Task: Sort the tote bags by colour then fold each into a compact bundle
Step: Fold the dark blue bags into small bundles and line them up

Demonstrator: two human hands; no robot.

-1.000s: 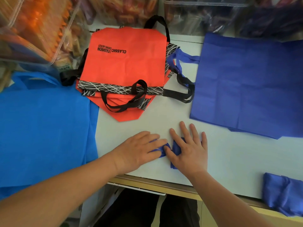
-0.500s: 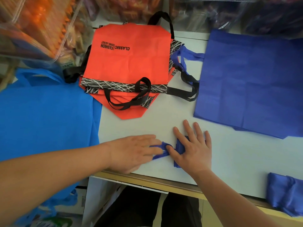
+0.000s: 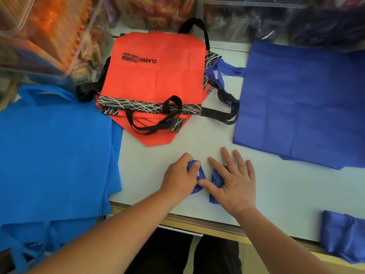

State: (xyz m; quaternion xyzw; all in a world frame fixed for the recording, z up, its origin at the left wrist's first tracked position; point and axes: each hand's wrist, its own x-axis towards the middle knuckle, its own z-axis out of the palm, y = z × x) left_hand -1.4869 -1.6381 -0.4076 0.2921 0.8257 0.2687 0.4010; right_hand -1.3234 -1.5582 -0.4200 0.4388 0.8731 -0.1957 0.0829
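Observation:
A small folded dark-blue tote bundle [image 3: 216,176] lies near the table's front edge. My right hand [image 3: 235,181] presses flat on it with straight, spread fingers. My left hand [image 3: 180,177] grips the bundle's loose end, a strap-like piece [image 3: 201,173], with curled fingers. Red-orange totes [image 3: 154,76] with black handles are stacked at the back centre. Light-blue totes [image 3: 53,151] are piled at the left. A flat dark-blue tote [image 3: 300,99] lies at the right. Another folded dark-blue bundle [image 3: 343,236] sits at the front right edge.
Clear plastic bins [image 3: 45,30] of goods stand along the back of the white table [image 3: 286,194]. The table's wooden front edge [image 3: 197,220] runs under my forearms. The light-blue pile hangs over the left front edge.
My left hand went from lying flat on the bundle to curling its fingers round the loose end and lifting it. My right hand stays pressed on the bundle.

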